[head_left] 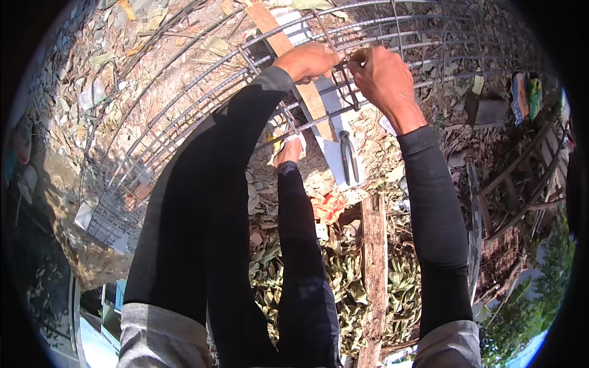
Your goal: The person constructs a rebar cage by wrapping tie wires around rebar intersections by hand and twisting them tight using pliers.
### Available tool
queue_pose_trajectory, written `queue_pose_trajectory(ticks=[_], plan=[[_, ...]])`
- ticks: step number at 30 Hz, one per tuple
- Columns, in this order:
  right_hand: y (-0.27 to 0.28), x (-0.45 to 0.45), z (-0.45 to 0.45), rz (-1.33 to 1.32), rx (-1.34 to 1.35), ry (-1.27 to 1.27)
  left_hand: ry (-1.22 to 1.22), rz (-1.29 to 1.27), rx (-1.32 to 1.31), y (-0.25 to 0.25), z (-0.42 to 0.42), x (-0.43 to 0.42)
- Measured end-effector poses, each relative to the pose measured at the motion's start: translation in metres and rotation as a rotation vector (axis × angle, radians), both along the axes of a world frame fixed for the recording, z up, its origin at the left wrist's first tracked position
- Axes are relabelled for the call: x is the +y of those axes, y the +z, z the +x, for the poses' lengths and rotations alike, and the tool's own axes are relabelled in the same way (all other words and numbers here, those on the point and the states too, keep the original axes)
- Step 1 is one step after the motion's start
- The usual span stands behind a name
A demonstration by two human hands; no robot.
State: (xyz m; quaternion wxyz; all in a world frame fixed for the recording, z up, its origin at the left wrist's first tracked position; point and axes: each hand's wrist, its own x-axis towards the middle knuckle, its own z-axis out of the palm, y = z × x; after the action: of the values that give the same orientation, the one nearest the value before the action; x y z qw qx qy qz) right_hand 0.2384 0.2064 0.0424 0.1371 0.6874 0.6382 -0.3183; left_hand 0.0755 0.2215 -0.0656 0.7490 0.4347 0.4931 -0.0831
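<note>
A long cage of steel rebar [215, 113] with square stirrups curves across the upper part of the view. My left hand [307, 62] is at the cage, its fingers closed in a pinch beside a stirrup. What lies between those fingertips is too small to tell. Just to the right, my right hand [385, 80] has its fingers curled together over the bars. Whatever it grips is hidden by the fingers. A pair of pincers [348, 158] lies below the hands, handles toward me, on a pale blue-grey board [334, 164].
A wooden plank [314, 110] runs under the cage. My bare foot [289, 151] is below the bars. A rough timber [373, 270] lies among dry leaves [343, 276]. At right are a grey block [489, 113] and a wooden ladder-like frame [512, 184].
</note>
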Motion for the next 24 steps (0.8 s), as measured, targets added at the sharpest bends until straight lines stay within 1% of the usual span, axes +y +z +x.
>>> queue_pose_trajectory(ticks=[1,2,4,5,6,7,10,11,12,14,17,19,22,23,24], plan=[[0.003,-0.009,-0.009,0.040,-0.050,-0.016,0.006,0.005,0.005,-0.001,0.000,0.000],[0.007,-0.016,-0.018,0.013,0.031,-0.117,0.012,0.011,0.010,-0.001,0.000,0.000],[-0.003,-0.038,-0.031,0.003,0.161,-0.332,0.013,0.057,0.008,-0.002,0.001,-0.001],[-0.018,-0.056,-0.033,0.073,0.201,-0.316,0.009,0.099,0.001,-0.002,0.000,-0.002],[-0.021,-0.064,-0.039,0.141,0.238,-0.302,0.002,0.138,-0.007,-0.002,-0.001,-0.003],[-0.022,-0.071,-0.040,0.110,0.173,-0.283,0.015,0.123,-0.031,-0.002,-0.003,-0.002],[-0.017,-0.077,-0.036,0.054,0.169,-0.236,0.006,0.150,-0.004,0.001,-0.005,-0.003],[-0.020,-0.082,-0.032,0.059,0.180,-0.190,0.042,0.085,-0.015,0.003,-0.007,-0.003],[-0.021,-0.086,-0.030,0.049,0.153,-0.180,0.041,0.128,-0.080,0.000,-0.008,-0.006],[-0.026,-0.092,-0.031,0.030,0.115,-0.149,-0.052,0.316,-0.108,-0.006,-0.010,-0.009],[-0.024,-0.105,-0.030,0.084,0.027,-0.046,-0.048,0.223,-0.035,0.000,-0.009,-0.004],[-0.018,-0.113,-0.034,0.104,-0.050,0.042,-0.061,0.209,-0.005,-0.004,-0.009,-0.005],[-0.024,-0.104,-0.035,0.030,-0.069,0.071,-0.021,0.214,0.016,-0.010,-0.009,-0.008],[-0.030,-0.096,-0.041,-0.060,-0.046,0.069,-0.023,0.206,0.042,-0.012,-0.009,-0.009],[-0.043,-0.094,-0.047,-0.092,0.005,-0.049,-0.025,0.199,0.065,-0.012,-0.009,-0.009]])
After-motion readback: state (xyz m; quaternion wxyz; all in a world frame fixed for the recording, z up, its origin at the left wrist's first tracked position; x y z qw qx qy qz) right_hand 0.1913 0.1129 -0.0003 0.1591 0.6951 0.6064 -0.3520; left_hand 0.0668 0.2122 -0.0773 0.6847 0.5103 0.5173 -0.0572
